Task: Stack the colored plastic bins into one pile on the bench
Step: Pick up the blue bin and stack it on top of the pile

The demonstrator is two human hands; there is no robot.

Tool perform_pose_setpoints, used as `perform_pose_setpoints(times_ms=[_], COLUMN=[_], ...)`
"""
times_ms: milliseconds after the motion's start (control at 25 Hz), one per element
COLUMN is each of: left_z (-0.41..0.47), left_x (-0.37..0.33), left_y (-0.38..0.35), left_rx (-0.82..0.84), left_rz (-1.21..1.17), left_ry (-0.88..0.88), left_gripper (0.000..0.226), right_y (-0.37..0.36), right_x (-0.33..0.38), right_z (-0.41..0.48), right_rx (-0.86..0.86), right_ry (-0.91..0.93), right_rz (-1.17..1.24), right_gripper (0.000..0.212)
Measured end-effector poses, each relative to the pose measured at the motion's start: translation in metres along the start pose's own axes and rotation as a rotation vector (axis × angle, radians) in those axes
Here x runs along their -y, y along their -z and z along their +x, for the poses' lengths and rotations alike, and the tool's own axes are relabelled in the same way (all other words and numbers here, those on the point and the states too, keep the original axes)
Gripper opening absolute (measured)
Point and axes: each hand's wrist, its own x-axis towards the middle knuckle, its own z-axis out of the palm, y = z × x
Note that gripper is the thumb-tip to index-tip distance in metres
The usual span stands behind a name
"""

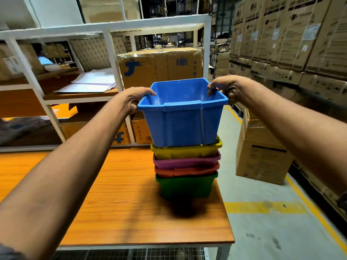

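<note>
Both hands held the blue bin [183, 117] by its rim above the pile. The left hand [134, 99] wrapped the left edge, its grip pinching the rim with the thumb lying over the lip and the fingers tucked under the outside. The right hand [224, 89] took the far right corner in the same way, grip closed on the rim, fingers curled over the top edge. The blue bin stood upright, open side up, its base sunk into the mouth of the yellow bin [187, 151]; whether it was seated fully could not be told. Under the yellow bin sat a purple bin [185, 162], then an orange-red bin [185, 170], then a green bin [185, 186] at the bottom, all nested in one pile. The green bin rested on the wooden counter [122, 203] near its right edge. Behind the counter stood a white shelf rack [110, 59] carrying a cardboard box [159, 66], and stacked cartons [285, 34] lined the right side of the aisle.
</note>
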Motion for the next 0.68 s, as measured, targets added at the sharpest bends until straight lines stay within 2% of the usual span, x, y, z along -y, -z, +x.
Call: perform_pose_setpoints(times_ms=[120, 200, 360, 400, 520, 600, 680], left_z=[0.006, 0.01, 0.02, 0.022, 0.024, 0.023, 0.021], left_x=[0.006, 0.007, 0.001, -0.001, -0.012, -0.019, -0.026], left_y=[-0.006, -0.008, -0.002, -0.002, -0.003, -0.004, -0.003], left_rx=[-0.028, -0.031, -0.073, -0.104, -0.178, -0.193, -0.191], left_rz=[-0.018, -0.036, -0.035, -0.015, 0.007, -0.002, 0.054], left_ry=[-0.021, -0.021, -0.055, -0.087, -0.247, -0.395, -0.568], left_gripper=[0.021, 0.013, 0.038, 0.037, 0.021, 0.024, 0.031], right_y=[-0.001, -0.001, 0.002, 0.003, 0.005, 0.005, 0.007], right_x=[-0.006, -0.007, 0.0, 0.003, 0.009, 0.009, 0.008], right_z=[0.009, 0.014, 0.019, 0.02, 0.024, 0.029, 0.035], right_rx=[0.002, 0.002, -0.002, -0.013, -0.107, -0.198, -0.386], right_ry=[-0.031, -0.036, 0.021, 0.056, 0.193, 0.317, 0.513], right_rz=[0.048, 0.066, 0.028, 0.011, -0.023, -0.073, -0.236], right_gripper=[0.046, 0.048, 0.038, 0.033, 0.02, 0.028, 0.042])
